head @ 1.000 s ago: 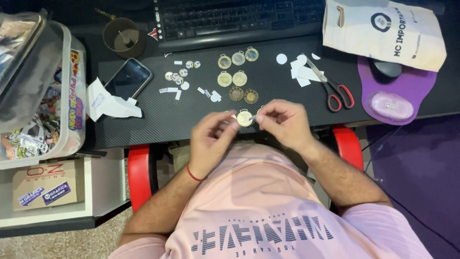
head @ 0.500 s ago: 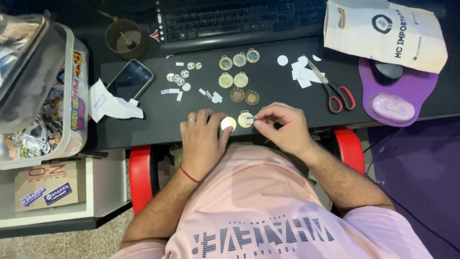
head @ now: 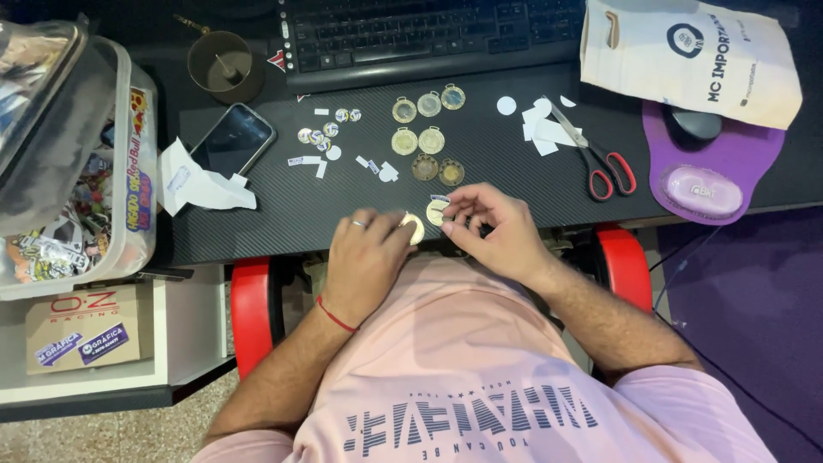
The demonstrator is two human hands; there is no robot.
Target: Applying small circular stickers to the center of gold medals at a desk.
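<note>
While a round gold medal (head: 414,228) is held in the bent fingers of the left hand (head: 367,257) at the desk (head: 283,214) edge, a small sticker (head: 438,212) is pinched by the right hand (head: 497,230).

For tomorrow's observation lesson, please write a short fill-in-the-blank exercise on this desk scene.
1. The scissors on the desk have ____ handles.
2. The phone lies screen-up, to the ____ of the medals.
3. The left hand wears a ring and a red ____ at the wrist.
4. The mouse sits on a ____ pad.

Missing words: red; left; string; purple
</note>
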